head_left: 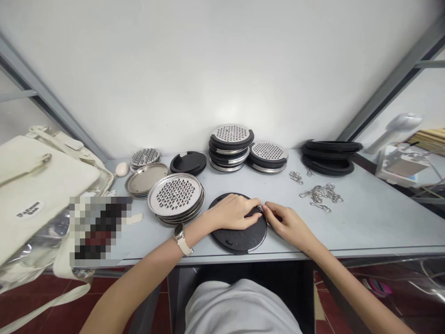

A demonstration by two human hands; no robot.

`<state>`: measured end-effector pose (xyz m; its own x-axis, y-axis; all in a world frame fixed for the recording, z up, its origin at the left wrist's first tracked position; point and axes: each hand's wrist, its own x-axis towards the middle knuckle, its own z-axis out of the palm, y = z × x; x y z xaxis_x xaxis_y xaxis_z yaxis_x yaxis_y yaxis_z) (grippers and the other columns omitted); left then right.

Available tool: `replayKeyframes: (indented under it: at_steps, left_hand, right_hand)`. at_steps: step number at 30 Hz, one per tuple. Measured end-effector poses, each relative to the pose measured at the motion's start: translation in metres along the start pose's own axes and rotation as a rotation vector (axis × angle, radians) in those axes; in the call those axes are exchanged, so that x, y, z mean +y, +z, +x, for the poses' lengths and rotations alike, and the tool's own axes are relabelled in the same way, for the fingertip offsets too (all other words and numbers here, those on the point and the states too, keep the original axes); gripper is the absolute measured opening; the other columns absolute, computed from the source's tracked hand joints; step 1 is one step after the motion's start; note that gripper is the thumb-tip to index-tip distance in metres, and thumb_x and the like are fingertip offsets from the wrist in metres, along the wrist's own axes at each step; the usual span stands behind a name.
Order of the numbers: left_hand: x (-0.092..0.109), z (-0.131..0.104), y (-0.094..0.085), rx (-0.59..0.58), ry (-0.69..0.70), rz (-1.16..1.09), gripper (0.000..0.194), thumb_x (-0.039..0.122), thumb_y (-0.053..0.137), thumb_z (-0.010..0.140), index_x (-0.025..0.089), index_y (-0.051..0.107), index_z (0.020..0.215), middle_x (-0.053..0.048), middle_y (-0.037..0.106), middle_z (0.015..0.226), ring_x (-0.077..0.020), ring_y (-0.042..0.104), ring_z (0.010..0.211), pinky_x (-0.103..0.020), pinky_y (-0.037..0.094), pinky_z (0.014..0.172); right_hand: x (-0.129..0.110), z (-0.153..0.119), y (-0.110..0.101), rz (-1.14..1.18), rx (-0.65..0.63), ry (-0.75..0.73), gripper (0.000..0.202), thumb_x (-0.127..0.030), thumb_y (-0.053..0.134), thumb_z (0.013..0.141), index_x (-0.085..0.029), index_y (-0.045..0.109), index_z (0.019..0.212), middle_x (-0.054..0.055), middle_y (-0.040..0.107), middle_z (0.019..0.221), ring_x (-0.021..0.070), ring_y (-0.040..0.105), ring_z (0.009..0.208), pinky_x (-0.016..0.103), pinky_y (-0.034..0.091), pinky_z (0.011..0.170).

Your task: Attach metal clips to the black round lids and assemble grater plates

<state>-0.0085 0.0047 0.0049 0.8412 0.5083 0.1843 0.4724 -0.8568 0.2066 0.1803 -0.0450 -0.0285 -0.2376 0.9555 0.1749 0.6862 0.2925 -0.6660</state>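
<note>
A round black disc (239, 239) lies flat on the grey table in front of me. My left hand (238, 211) rests over its upper part, thumb and index finger pinched at the disc's right edge. My right hand (281, 220) is just to the right, its fingertips closed on a small metal clip (260, 208) at that same edge; much of the clip is hidden by fingers. Several loose metal clips (323, 194) lie on the table to the right. Stacked metal grater discs (175, 195) stand left of the black disc.
At the back are stacks of graters in black holders (231, 150), another such stack (268, 155), black rings (328, 162) and a black holder (188, 163). A metal plate (148, 178) and a white egg-shaped object (122, 169) sit left, beside a cream bag (45, 185).
</note>
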Motion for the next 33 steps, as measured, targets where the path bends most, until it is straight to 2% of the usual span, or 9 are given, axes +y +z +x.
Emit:
replayKeyframes:
  at_steps: [10,17,21,33]
  left_hand:
    - [-0.0031,0.0004,0.0026,0.025,0.011,0.022,0.020,0.029,0.038,0.093,0.020,0.052,0.104,0.002,0.061,0.064,-0.0172,0.062,0.061,-0.026,0.038,0.055]
    - [0.0000,-0.0004,0.0038,0.099,-0.112,0.042,0.020,0.036,0.047,0.088,0.021,0.048,0.101,0.001,0.064,0.070,-0.0201,0.064,0.066,-0.028,0.041,0.057]
    - [0.0000,-0.0001,0.0047,0.098,-0.148,0.039,0.019,0.037,0.050,0.086,0.022,0.048,0.096,0.001,0.067,0.078,-0.0210,0.065,0.071,-0.029,0.042,0.061]
    - [0.0033,-0.0008,-0.0004,0.036,-0.037,0.018,0.016,0.033,0.047,0.086,0.022,0.047,0.097,0.002,0.064,0.070,-0.0188,0.064,0.064,-0.027,0.038,0.056]
  right_hand:
    - [0.0033,0.0012,-0.0016,0.110,-0.011,0.037,0.036,-0.040,0.034,0.094,-0.022,0.033,0.063,-0.005,0.034,0.056,0.0118,0.036,0.053,0.023,0.031,0.051]
    - [0.0019,0.0013,-0.0016,0.096,-0.004,0.044,0.036,-0.039,0.034,0.095,-0.021,0.038,0.065,-0.005,0.037,0.057,0.0119,0.038,0.054,0.024,0.032,0.053]
    - [0.0024,0.0008,-0.0009,0.081,0.001,0.035,0.034,-0.037,0.034,0.095,-0.021,0.038,0.066,-0.005,0.040,0.057,0.0117,0.039,0.054,0.024,0.032,0.053]
    - [0.0016,0.0005,0.0005,0.035,-0.012,0.034,0.031,-0.036,0.034,0.095,-0.021,0.035,0.068,-0.006,0.037,0.057,0.0116,0.038,0.053,0.024,0.030,0.052]
